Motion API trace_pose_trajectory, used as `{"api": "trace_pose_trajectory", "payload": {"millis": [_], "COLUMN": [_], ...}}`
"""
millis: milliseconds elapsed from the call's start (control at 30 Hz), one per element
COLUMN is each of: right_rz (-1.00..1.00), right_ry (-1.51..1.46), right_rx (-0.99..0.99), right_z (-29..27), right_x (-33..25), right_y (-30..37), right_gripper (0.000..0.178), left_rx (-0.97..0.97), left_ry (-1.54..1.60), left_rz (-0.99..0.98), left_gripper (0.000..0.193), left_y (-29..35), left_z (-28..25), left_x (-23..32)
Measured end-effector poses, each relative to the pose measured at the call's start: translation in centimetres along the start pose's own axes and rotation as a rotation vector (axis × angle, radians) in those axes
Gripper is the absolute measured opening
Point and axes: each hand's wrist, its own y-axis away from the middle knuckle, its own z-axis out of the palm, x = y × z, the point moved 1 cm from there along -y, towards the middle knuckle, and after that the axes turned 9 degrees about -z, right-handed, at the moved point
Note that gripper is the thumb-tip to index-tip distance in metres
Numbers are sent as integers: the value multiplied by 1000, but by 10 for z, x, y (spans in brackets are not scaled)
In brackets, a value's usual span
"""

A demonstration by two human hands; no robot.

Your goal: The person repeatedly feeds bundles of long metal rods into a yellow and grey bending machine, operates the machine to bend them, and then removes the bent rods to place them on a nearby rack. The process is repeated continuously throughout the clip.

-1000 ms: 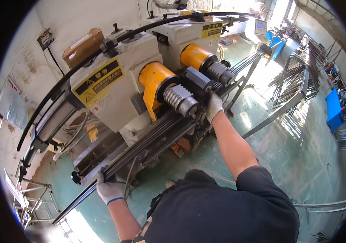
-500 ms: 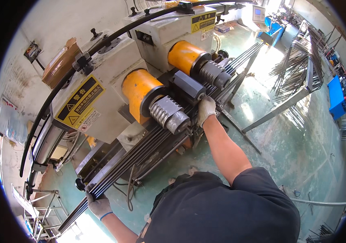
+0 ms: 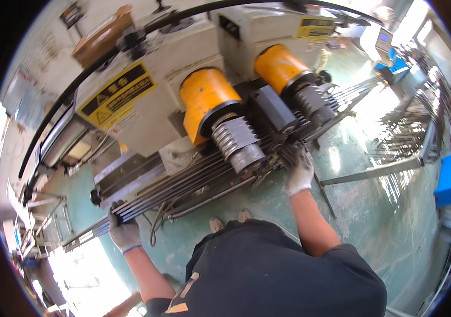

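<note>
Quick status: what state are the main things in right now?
Rods: side by side, lying along the machine
Left hand: gloved, gripping the rods
Right hand: gloved, at the rods, grip unclear
Machine: cannot tell whether running
Screen: lit blue

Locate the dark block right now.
In the head view, right of centre: the dark block sits between the left orange cylinder and the right orange cylinder, just above the right hand.

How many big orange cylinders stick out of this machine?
2. The left orange cylinder juts out near mid-view; the right orange cylinder sits higher and further right. Any behind the pale machine would be hidden.
</note>
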Motion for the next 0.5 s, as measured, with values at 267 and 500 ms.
{"api": "trace_pose_trajectory", "payload": {"millis": [267,500], "right_rz": [215,255], "right_ry": [135,167], "right_rx": [47,-83], "right_z": [-63,-58], "right_x": [37,74], "right_y": [20,35], "right_gripper": [57,48], "left_rx": [74,-140], "left_ry": [-117,-66], "left_rz": [-7,-301], "left_gripper": [40,42], "left_y": [22,46], "left_z": [41,66], "left_x": [-63,-78]}}
